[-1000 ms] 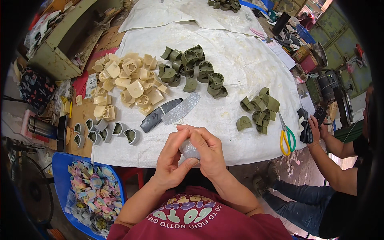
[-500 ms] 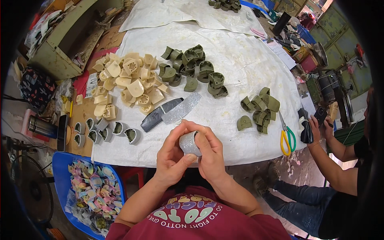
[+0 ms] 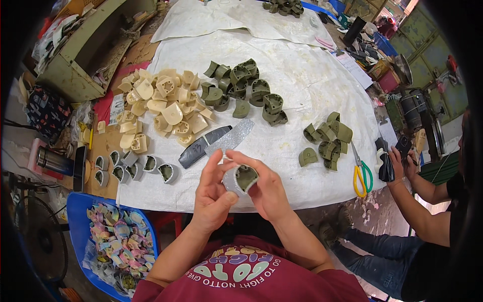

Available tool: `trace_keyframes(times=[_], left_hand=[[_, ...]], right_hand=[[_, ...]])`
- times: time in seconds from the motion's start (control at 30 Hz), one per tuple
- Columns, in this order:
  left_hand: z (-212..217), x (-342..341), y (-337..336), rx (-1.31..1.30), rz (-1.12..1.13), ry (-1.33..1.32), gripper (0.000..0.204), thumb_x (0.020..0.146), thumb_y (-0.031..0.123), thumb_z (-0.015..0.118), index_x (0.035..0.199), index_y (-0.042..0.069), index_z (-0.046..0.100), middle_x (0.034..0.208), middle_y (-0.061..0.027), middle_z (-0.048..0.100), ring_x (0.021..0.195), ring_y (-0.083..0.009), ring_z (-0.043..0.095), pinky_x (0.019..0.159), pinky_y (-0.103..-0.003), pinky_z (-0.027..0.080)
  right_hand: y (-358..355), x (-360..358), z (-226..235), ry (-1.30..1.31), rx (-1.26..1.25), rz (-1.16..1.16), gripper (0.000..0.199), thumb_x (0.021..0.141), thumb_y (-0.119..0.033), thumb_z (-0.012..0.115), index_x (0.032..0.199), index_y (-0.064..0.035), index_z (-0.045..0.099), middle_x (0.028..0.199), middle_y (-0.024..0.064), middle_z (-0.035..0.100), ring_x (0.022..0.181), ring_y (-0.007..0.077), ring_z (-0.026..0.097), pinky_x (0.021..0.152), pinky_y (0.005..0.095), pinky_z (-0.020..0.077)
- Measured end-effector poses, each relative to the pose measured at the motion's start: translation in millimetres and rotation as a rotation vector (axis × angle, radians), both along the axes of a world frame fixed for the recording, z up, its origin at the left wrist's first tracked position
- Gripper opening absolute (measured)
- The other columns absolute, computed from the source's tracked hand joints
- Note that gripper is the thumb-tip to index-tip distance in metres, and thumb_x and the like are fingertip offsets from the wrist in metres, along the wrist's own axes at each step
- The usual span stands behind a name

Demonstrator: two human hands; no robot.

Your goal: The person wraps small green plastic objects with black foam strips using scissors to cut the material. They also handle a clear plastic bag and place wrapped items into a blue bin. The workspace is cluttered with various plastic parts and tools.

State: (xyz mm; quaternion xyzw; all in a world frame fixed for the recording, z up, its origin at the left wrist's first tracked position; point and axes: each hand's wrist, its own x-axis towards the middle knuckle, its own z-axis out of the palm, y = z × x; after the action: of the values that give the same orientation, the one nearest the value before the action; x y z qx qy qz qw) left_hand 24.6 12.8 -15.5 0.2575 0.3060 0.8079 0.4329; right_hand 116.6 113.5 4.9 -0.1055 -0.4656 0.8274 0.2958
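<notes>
Between my two hands is a shoe heel [image 3: 230, 182] wrapped in silver glitter material, its olive-green hollow side turned up and to the right. The fingers and thumb of my left hand [image 3: 211, 196] close on its left side. My right hand [image 3: 269, 194] grips the right edge, some fingertips hidden behind it. Just beyond my fingers lie a silver glitter strip [image 3: 235, 137] and, partly under it, a dark strip [image 3: 193, 153] with markings. Several finished-looking silver heels [image 3: 168, 173] stand on the left by the table's front edge.
Beige heels [image 3: 173, 113] are heaped at the left, with olive-green heels [image 3: 241, 108] in the middle and more [image 3: 308, 157] at right. Scissors [image 3: 359, 173] lie at the right edge. A blue tub [image 3: 75, 216] of colourful pieces stands below left. Another person [image 3: 427, 216] sits at right holding a phone.
The heel has turned in my hands, so its green hollow now faces up and right. My left fingers have lifted and spread a little from around it.
</notes>
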Motion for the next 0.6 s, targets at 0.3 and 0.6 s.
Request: trace_keyframes(times=[0.3, 0.6], left_hand=[[13, -4, -3, -0.112, -0.034, -0.159, 0.084, 0.085, 0.015, 0.069, 0.151, 0.016, 0.017, 0.133, -0.0115, 0.047, 0.118, -0.0211, 0.053, 0.097, -0.034, 0.046], [12, -3, -7, -0.080, -0.143, -0.239, 0.091, 0.086, 0.018, 0.069, 0.152, 0.018, 0.006, 0.130, -0.0099, 0.049, 0.116, -0.0216, 0.055, 0.096, -0.038, 0.047]], right_hand=[[22, 11, 2, -0.317, 1.481, -0.346, 0.060, 0.083, -0.030, 0.068, 0.132, -0.0009, 0.050, 0.129, 0.0178, 0.055, 0.115, 0.0329, 0.054, 0.100, 0.0409, 0.0387], [17, 10, 8, -0.241, 1.261, -0.227, 0.052, 0.083, -0.022, 0.069, 0.127, 0.0003, 0.055, 0.132, 0.0155, 0.055, 0.119, 0.0284, 0.053, 0.101, 0.0411, 0.0380]])
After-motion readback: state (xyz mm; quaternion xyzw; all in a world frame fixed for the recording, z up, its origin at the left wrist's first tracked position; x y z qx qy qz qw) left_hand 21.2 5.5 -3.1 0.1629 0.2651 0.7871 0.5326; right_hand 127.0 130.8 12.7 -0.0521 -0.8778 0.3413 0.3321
